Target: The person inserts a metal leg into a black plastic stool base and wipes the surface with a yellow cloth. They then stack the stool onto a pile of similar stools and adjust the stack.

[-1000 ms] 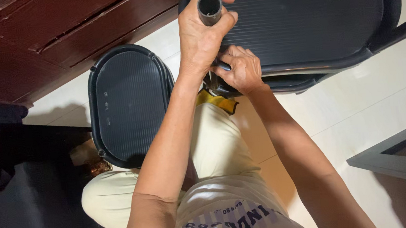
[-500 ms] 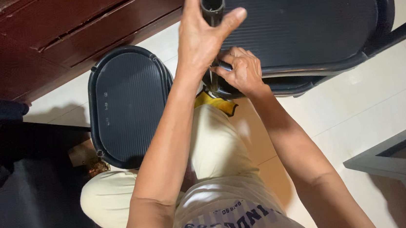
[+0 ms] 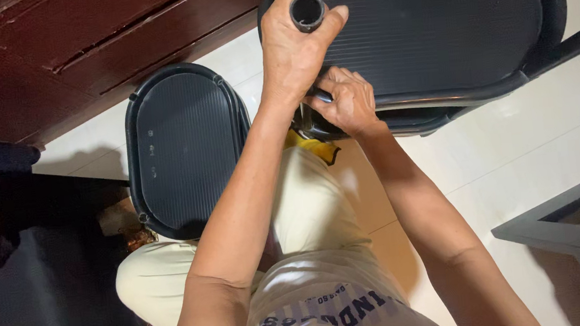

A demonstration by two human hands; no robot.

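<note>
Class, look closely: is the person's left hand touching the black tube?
Touching. The head view shows the left hand wrapped around the black tube, fingers and thumb closed on it.

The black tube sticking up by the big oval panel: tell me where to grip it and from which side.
Grip the black tube just below its open end, coming from the near side, as the left hand does; the round upright shaft suits a wrap. The right hand sits lower, at the large oval panel rim, crowding that part.

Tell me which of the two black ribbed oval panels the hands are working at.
The larger black ribbed oval panel at top right: the right hand rests on its rim and the left hand grips a black tube over it. The smaller one lies untouched.
</note>
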